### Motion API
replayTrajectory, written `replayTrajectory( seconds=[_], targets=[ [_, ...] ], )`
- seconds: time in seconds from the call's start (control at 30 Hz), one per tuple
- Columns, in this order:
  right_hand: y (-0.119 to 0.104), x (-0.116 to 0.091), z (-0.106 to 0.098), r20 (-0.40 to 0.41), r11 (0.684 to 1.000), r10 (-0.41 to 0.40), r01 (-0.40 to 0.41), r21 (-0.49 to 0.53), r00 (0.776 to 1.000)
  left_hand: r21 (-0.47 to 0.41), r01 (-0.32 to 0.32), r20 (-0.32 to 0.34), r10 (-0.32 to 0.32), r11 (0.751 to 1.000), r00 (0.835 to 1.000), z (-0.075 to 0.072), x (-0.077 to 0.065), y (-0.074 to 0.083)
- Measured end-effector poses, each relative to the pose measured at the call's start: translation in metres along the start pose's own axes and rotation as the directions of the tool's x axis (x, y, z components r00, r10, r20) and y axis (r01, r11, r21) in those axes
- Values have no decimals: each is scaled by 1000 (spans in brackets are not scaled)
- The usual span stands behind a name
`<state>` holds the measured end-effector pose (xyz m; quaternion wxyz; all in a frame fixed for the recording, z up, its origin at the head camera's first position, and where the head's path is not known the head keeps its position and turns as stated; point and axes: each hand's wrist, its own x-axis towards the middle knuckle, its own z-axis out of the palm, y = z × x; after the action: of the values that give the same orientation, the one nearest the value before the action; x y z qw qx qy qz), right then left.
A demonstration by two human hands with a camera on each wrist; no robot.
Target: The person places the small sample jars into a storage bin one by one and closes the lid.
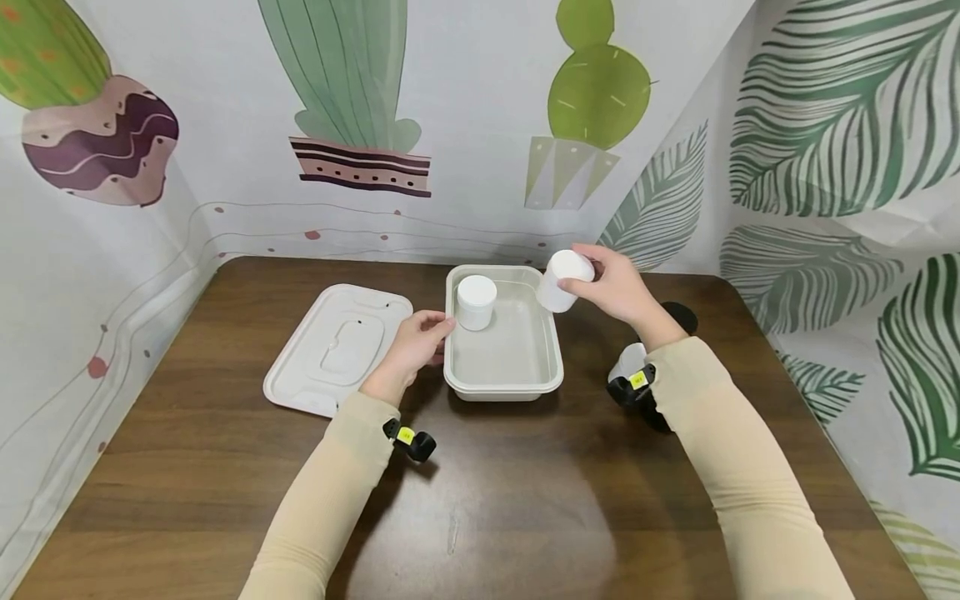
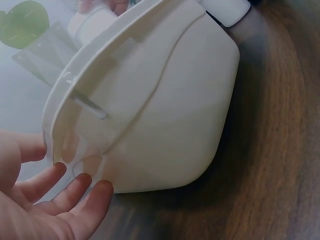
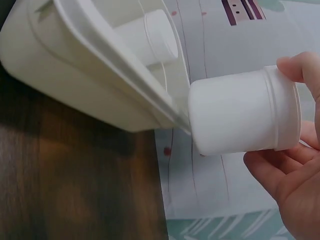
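Behind the pale tub (image 1: 510,387), a wall covering (image 1: 480,167) printed with cacti and leaves is rising, and a brown table (image 1: 225,483) is bearing the tub. My sleeved right arm (image 1: 727,442) is reaching in right of the tub, standing in the way of small things there. A pale lid (image 1: 341,350) is lying just left of the tub. My left hand (image 1: 423,342) is pinching the tub's left rim between thumb and fingers. My right hand (image 1: 615,287) is pinching one white jar (image 1: 566,283) by its capped end, holding it tilted at the tub's right rim; I cannot tell whether they are touching. Another jar (image 1: 476,304) is standing upright inside the tub, toward its back left. Right of the tub, a white object (image 1: 627,359) and a black round thing (image 1: 681,317) are showing only partly past my wrist camera (image 1: 632,385) and arm.
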<state>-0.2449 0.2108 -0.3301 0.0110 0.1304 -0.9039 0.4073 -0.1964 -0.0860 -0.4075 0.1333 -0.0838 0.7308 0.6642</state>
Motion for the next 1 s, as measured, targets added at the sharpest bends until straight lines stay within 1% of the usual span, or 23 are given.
replayTrajectory(
  seconds=[0.2,0.37,0.5,0.63,0.83,0.93,1.0],
  targets=[
    [-7,5,9,34,998,-40,38,52,999,13,-2,8,2,1000,1000,-1,-1,2],
    [-10,7,19,44,996,-45,42,82,998,15,3,6,-4,1000,1000,-1,0,1],
    [-11,10,27,51,992,-67,61,109,996,12,5,4,-5,1000,1000,0,0,0],
    [-12,12,37,60,991,-63,55,124,996,7,3,3,-3,1000,1000,0,0,-1],
    [-7,15,51,79,996,-56,50,77,995,13,0,1,0,1000,1000,-1,0,-2],
    [-5,17,58,83,998,-65,63,33,994,15,-2,-2,2,1000,1000,-2,0,-2],
    [-3,17,61,84,997,-69,70,-17,994,14,-4,-2,4,1000,1000,-2,0,-2]
  ],
)
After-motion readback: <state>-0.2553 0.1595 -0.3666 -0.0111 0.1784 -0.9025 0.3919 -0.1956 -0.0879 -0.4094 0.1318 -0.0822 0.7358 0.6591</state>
